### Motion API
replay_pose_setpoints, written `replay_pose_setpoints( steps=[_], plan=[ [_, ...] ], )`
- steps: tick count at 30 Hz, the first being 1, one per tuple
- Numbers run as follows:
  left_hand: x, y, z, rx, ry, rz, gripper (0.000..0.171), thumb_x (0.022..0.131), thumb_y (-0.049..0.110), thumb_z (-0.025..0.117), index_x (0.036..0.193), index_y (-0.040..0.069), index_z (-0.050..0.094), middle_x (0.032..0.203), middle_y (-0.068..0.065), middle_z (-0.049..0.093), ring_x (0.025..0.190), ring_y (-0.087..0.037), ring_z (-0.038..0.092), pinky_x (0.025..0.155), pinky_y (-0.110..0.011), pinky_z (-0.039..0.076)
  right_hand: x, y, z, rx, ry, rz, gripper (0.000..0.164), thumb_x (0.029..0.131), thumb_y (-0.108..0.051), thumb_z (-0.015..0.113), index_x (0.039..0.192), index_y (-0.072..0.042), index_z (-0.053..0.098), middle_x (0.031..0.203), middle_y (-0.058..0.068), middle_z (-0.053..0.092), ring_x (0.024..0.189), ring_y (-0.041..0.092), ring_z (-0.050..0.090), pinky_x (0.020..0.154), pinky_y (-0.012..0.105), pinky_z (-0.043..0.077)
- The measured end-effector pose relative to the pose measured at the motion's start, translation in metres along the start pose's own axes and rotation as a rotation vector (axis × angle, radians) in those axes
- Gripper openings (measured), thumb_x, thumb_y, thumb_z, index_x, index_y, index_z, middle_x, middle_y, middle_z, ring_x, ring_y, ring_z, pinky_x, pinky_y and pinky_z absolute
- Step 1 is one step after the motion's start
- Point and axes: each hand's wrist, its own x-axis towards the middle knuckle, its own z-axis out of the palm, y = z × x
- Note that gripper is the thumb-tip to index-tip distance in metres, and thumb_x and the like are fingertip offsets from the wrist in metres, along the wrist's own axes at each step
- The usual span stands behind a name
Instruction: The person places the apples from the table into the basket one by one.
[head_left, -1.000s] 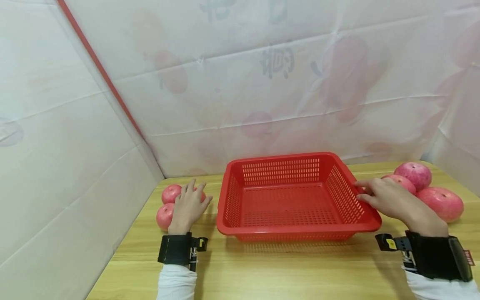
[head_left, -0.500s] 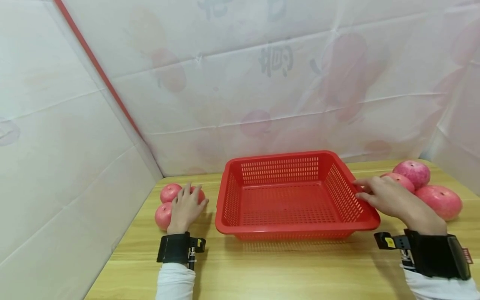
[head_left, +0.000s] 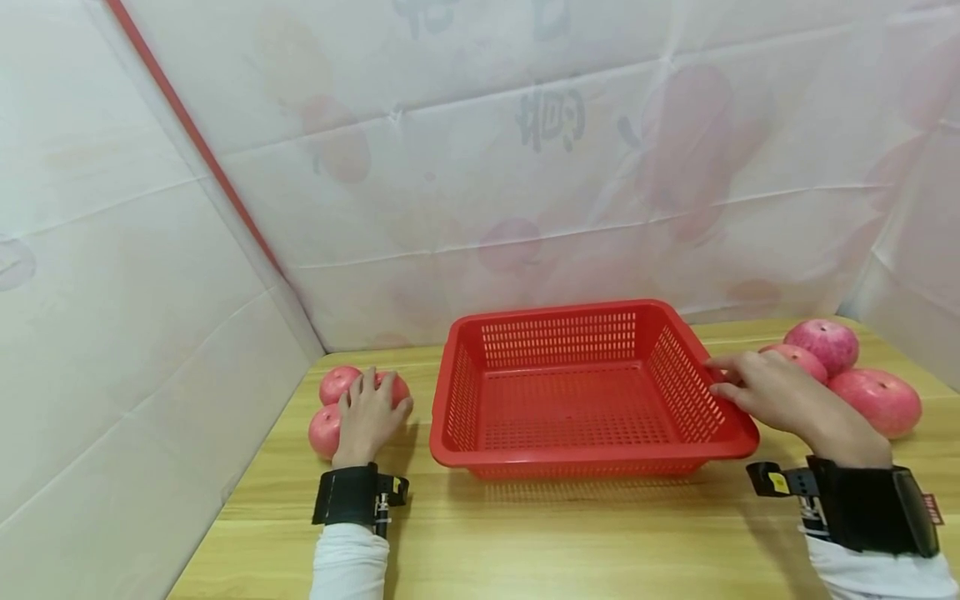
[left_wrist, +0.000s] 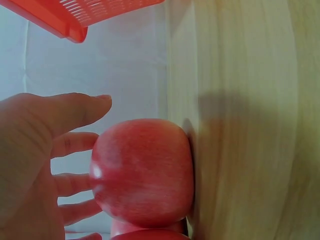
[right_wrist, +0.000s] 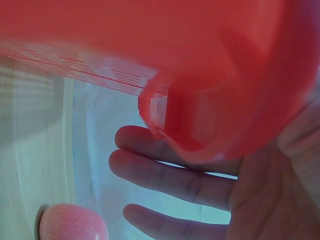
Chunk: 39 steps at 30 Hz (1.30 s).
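Observation:
A red plastic basket (head_left: 570, 400) with slotted walls stands on the wooden table, nothing inside it. My right hand (head_left: 776, 396) grips its right rim, thumb on top and fingers reaching under the rim (right_wrist: 225, 145). To the left, three red apples sit together: one behind (head_left: 339, 383), one nearer (head_left: 325, 431) and one to the right (head_left: 393, 389). Over them is my left hand (head_left: 367, 421), fingers spread. In the left wrist view its fingertips reach behind an apple (left_wrist: 145, 172), while the thumb (left_wrist: 85, 107) stands apart from it.
Beyond the right hand lies another group of apples: a darker one (head_left: 823, 346), one partly hidden by the hand (head_left: 798, 362) and a large one (head_left: 877, 402). A white printed sheet (head_left: 465, 192) rises behind the table (head_left: 525, 542), with another along the left side.
My left hand has lowered slightly toward the apples, and its fingers have drawn in a little. My right hand stays on the rim. The basket has not visibly moved.

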Motion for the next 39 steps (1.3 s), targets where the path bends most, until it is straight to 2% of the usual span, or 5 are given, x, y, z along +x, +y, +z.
replay_pose_setpoints(
  steps=[10, 14, 21, 29, 39],
  plan=[
    [0.0014, -0.0044, 0.0056, 0.02, 0.012, 0.002, 0.053, 0.086, 0.032, 0.057, 0.13, 0.008, 0.043, 0.132, -0.025, 0.035, 0.116, -0.044, 0.03, 0.093, -0.065, 0.026, 0.0, 0.0001, 0.0005, -0.017, 0.003, -0.004, 0.035, 0.081, -0.007, 0.061, 0.109, 0.012, 0.055, 0.074, 0.01, 0.064, 0.054, 0.009, 0.052, 0.048, 0.027, 0.047],
    [0.0002, -0.0046, 0.0045, 0.023, 0.03, 0.007, 0.051, 0.084, 0.031, 0.059, 0.128, 0.008, 0.046, 0.129, -0.024, 0.039, 0.112, -0.044, 0.034, 0.09, -0.064, 0.031, 0.0009, -0.0006, 0.0008, 0.001, -0.011, 0.004, 0.036, 0.082, -0.007, 0.061, 0.111, 0.013, 0.054, 0.075, 0.011, 0.064, 0.054, 0.008, 0.052, 0.048, 0.026, 0.048],
    [0.0007, -0.0027, 0.0013, 0.034, 0.041, 0.019, 0.047, 0.082, 0.026, 0.061, 0.124, 0.008, 0.05, 0.12, -0.024, 0.043, 0.104, -0.043, 0.04, 0.084, -0.062, 0.038, 0.0014, -0.0005, -0.0003, -0.024, 0.013, -0.014, 0.034, 0.08, -0.006, 0.061, 0.109, 0.012, 0.056, 0.074, 0.011, 0.065, 0.056, 0.009, 0.053, 0.05, 0.027, 0.047],
    [0.0025, 0.0013, 0.001, 0.003, -0.022, 0.008, 0.054, 0.078, 0.029, 0.066, 0.124, 0.007, 0.048, 0.115, -0.024, 0.036, 0.101, -0.039, 0.035, 0.072, -0.056, 0.048, 0.0012, 0.0004, 0.0, -0.013, -0.002, 0.002, 0.037, 0.08, -0.006, 0.062, 0.11, 0.013, 0.054, 0.073, 0.011, 0.064, 0.053, 0.009, 0.052, 0.047, 0.026, 0.048],
    [0.0026, 0.0024, 0.0056, 0.005, -0.078, 0.039, 0.064, 0.073, 0.03, 0.073, 0.127, 0.011, 0.045, 0.122, -0.024, 0.038, 0.104, -0.04, 0.035, 0.076, -0.055, 0.047, 0.0005, 0.0018, 0.0001, -0.035, 0.019, -0.016, 0.036, 0.08, -0.007, 0.063, 0.109, 0.013, 0.055, 0.074, 0.011, 0.065, 0.056, 0.01, 0.054, 0.051, 0.03, 0.05]
  ],
)
